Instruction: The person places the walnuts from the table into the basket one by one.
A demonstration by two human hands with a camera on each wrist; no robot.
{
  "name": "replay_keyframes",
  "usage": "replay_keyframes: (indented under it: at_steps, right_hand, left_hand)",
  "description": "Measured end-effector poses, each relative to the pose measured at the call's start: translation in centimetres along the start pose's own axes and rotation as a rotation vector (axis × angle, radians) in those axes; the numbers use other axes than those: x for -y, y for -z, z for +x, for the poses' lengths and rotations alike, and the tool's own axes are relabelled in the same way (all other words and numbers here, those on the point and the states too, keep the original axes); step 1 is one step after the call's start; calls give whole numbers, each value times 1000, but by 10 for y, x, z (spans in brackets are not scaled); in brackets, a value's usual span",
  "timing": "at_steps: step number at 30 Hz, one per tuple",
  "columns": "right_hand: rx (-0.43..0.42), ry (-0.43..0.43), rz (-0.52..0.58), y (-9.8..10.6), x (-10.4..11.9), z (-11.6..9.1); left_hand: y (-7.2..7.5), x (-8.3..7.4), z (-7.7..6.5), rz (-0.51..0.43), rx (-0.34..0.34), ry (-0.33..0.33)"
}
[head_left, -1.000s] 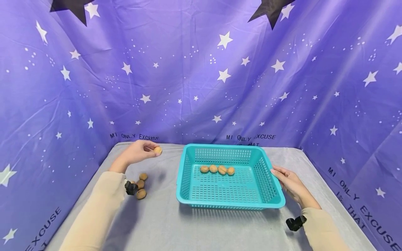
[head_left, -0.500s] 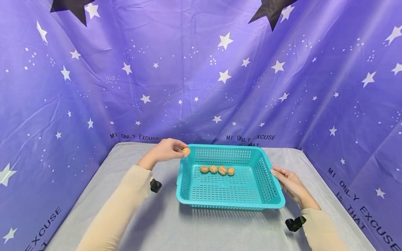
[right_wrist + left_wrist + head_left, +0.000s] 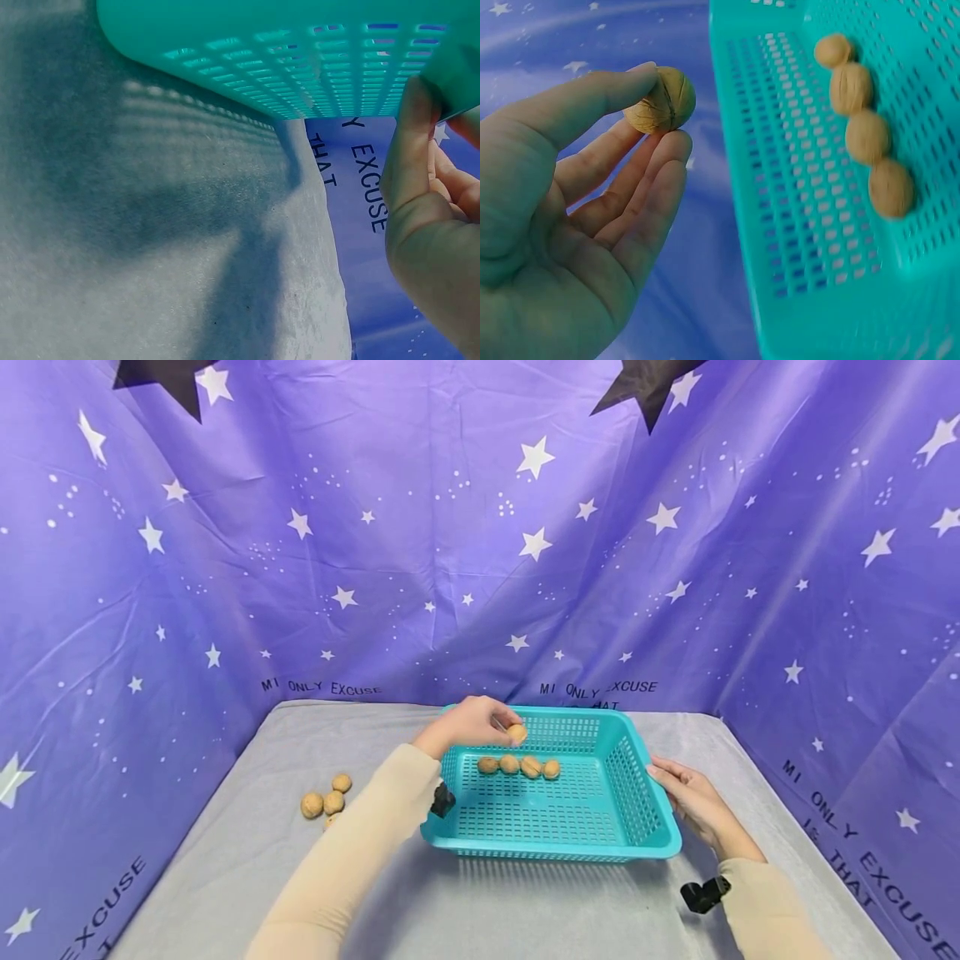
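My left hand (image 3: 474,723) pinches a walnut (image 3: 517,734) between thumb and fingertips, above the back left part of the turquoise plastic basket (image 3: 551,852). In the left wrist view, the thumb (image 3: 592,101) presses the pale brown walnut (image 3: 669,101) from above, and its seam shows. A row of several walnuts (image 3: 531,766) lies on the basket floor, just below the held one. At the basket's right side, my right hand (image 3: 693,797) holds the rim. The right wrist view shows its thumb (image 3: 415,142) against the basket's outer wall (image 3: 217,37).
On the grey cloth-covered table (image 3: 247,877), several loose walnuts (image 3: 333,802) form a cluster left of the basket, partly behind the left sleeve (image 3: 360,852). A purple star-patterned curtain (image 3: 420,568) encloses the back and sides.
My left hand has carried the walnut rightward from beside the basket, across its left rim, to over its inside. The loose walnuts at left show again. The right hand and basket have stayed put.
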State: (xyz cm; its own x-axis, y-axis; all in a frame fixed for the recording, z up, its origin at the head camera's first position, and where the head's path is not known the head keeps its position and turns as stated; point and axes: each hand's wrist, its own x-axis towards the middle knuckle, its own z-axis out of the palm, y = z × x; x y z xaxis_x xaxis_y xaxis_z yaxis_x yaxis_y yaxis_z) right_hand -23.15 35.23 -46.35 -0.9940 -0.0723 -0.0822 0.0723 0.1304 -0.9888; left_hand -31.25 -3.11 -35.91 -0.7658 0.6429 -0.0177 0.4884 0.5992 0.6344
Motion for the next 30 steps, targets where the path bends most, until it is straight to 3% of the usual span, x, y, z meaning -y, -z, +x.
replay_keyframes:
  at_steps: [8,14,23,30]
  right_hand:
    - [-2,-14,7,-1,2,-1]
    - [-4,-14,11,-1,2,-1]
    - [-7,-13,9,-1,0,0]
    - [-2,-14,15,-1,0,1]
  left_hand:
    - [-26,-11,24,-10,71,23]
    - [-41,-10,39,-25,105,40]
    - [-66,-4,45,-129,112,156]
    - [-82,3,53,28,127,118]
